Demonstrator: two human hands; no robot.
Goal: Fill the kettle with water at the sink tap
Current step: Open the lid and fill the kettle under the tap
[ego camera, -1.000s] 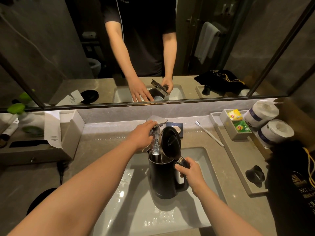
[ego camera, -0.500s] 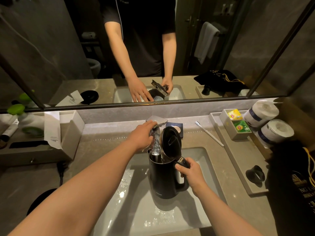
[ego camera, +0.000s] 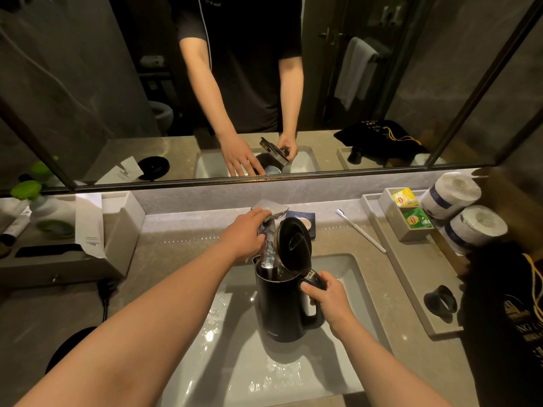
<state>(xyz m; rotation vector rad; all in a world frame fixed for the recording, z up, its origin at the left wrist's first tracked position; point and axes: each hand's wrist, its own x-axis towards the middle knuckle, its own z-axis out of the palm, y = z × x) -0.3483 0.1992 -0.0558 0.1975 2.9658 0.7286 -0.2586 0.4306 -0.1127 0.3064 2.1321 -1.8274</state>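
**Kettle under a running tap**

We see a wide mirror (ego camera: 88, 83) across the back wall, and below it a stone worktop (ego camera: 182, 239) with a white rectangular sink (ego camera: 223, 362) sunk into it. On the worktop's right side lies a long grey tray (ego camera: 411, 289) carrying two wrapped toilet rolls (ego camera: 470, 227), a small box of tea sachets (ego camera: 408, 212) and a black ring-shaped object (ego camera: 440, 302). On the left stands a grey organiser box (ego camera: 117, 230) with a paper card leaning on it.

Within the sink basin we find the black electric kettle (ego camera: 282, 312), upright, its hinged lid (ego camera: 295, 243) swung up and open. Our right hand (ego camera: 329, 301) has its grip clenched around the kettle's handle, thumb on top near the lid hinge. Our left hand (ego camera: 246, 233) rests on the flat chrome tap (ego camera: 273, 211), fingers curled over its lever; its grip is grasping the tap. A stream of water (ego camera: 269, 254) falls from the spout straight into the kettle's open mouth.

Behind the tap sits a dark soap dish (ego camera: 302, 221) with a pale soap, and just right of it a white toothbrush (ego camera: 361, 232) lies on the worktop.
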